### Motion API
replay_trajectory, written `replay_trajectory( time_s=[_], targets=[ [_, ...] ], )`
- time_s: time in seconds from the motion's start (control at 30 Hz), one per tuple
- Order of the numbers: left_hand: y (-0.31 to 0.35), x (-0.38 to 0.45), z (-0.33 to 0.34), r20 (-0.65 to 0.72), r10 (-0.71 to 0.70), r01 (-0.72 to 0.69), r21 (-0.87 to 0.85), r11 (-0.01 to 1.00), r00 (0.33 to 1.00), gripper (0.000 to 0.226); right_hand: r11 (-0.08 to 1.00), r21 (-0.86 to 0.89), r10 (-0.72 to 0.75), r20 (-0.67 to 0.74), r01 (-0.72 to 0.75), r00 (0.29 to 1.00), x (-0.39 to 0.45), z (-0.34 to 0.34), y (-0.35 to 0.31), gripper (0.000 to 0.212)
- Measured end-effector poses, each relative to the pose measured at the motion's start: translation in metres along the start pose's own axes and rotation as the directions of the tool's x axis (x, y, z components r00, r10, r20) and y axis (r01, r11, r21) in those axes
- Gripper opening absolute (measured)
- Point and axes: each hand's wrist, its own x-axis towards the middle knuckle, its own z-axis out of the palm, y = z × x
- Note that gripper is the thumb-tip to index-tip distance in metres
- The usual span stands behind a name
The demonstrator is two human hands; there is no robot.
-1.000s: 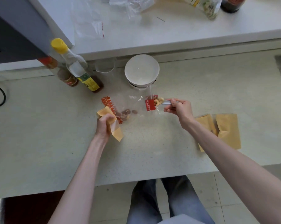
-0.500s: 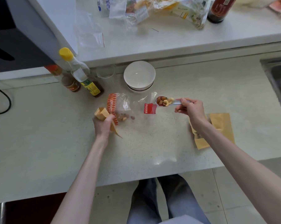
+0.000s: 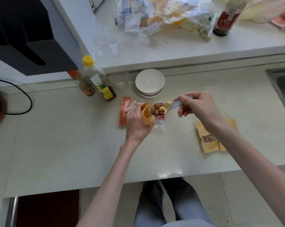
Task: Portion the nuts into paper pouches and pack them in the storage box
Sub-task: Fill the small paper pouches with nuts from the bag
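Gripping a paper pouch point(image 3: 146, 116), left hand point(image 3: 136, 122) meets right hand point(image 3: 197, 106) pinching nut-filled spoon point(image 3: 161, 108) at its rim.

— The small tan paper pouch point(image 3: 147, 115) looks matt, the pale plastic spoon point(image 3: 168, 106) smooth and slightly shiny.

— And the counter?

— The speckled pale stone counter point(image 3: 73, 145) is polished, with a glare patch near its edge. The round white ceramic bowl point(image 3: 149, 82) is glossy; the clear crinkled plastic nut bag point(image 3: 128, 110) glints.
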Motion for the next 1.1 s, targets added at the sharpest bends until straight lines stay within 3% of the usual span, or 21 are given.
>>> replay_trajectory(
  time_s=[0.2, 0.43, 0.53, 0.63, 0.8, 0.9, 1.0, 1.1],
  targets=[
    [0.016, 0.001, 0.001, 0.016, 0.012, -0.013, 0.001, 1.0, 1.0, 0.054, 0.951, -0.266, -0.178, -0.068, 0.154, 0.982, -0.012, 0.007, -0.014, 0.023],
    [0.023, 0.0, 0.007, 0.005, -0.002, 0.002, -0.045, 0.999, 1.0, 0.061, 0.685, -0.618, -0.468, 0.031, 0.384, 0.883, -0.021, 0.019, -0.033, 0.032],
    [0.024, -0.002, 0.009, 0.01, -0.013, 0.014, -0.066, 0.998, 1.0, 0.064, 0.623, -0.67, -0.492, 0.067, 0.404, 0.868, -0.022, 0.02, -0.038, 0.032],
    [0.023, -0.003, 0.008, -0.003, -0.018, 0.018, -0.091, 0.996, 1.0, 0.062, 0.685, -0.605, -0.506, 0.005, 0.406, 0.862, -0.022, 0.016, -0.035, 0.032],
    [-0.011, -0.003, -0.004, 0.009, -0.126, 0.127, -0.067, 0.99, 0.992, 0.052, 0.879, -0.386, -0.391, -0.247, 0.28, 0.887, -0.009, -0.001, -0.002, 0.024],
    [-0.044, -0.003, -0.016, 0.014, -0.275, 0.275, -0.049, 0.96, 0.961, 0.05, 0.949, -0.304, -0.18, -0.296, 0.086, 0.938, 0.011, -0.009, 0.043, 0.023],
    [-0.072, 0.0, -0.025, 0.01, -0.425, 0.425, -0.041, 0.904, 0.905, 0.047, 0.961, -0.267, -0.022, -0.321, -0.068, 0.947, 0.027, -0.012, 0.087, 0.024],
    [-0.093, 0.007, -0.027, 0.044, -0.569, 0.57, -0.02, 0.821, 0.821, 0.044, 0.948, -0.306, -0.015, -0.334, -0.093, 0.943, 0.04, -0.009, 0.112, 0.025]
  ],
)
